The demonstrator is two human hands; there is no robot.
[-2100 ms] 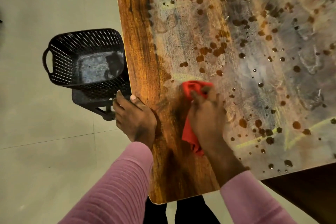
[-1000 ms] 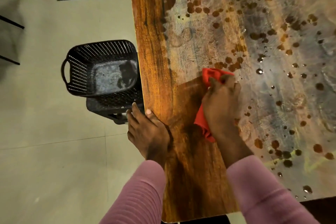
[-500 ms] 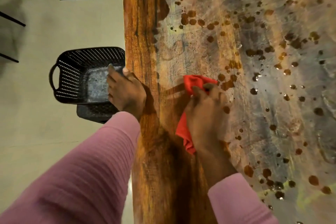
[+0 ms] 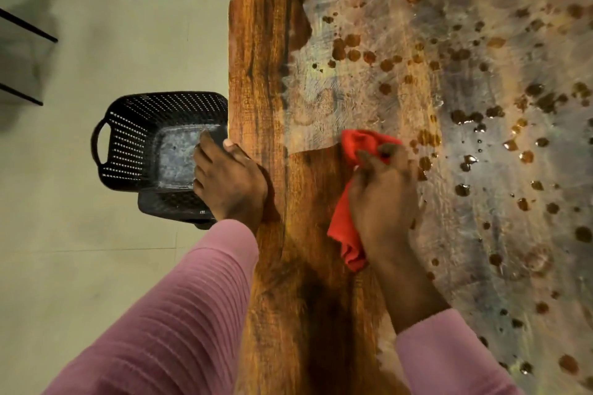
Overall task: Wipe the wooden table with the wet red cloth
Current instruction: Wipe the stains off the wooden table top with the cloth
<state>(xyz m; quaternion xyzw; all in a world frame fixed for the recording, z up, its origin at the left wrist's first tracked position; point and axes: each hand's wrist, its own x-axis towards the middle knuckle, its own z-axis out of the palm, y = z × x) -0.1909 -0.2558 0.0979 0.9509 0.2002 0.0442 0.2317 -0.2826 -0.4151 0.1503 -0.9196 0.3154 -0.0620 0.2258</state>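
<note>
The right hand [image 4: 382, 202] grips the wet red cloth [image 4: 345, 234] to rub the brown spots [image 4: 428, 138] just past it. The left hand [image 4: 229, 184] leans flat on the wooden table [image 4: 263, 42] for balance.

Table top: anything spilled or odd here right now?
Yes. Brown droplets are spattered over a grey smeared film covering most of the wooden table; only the left strip and the patch beside the red cloth show clean wood.
</note>
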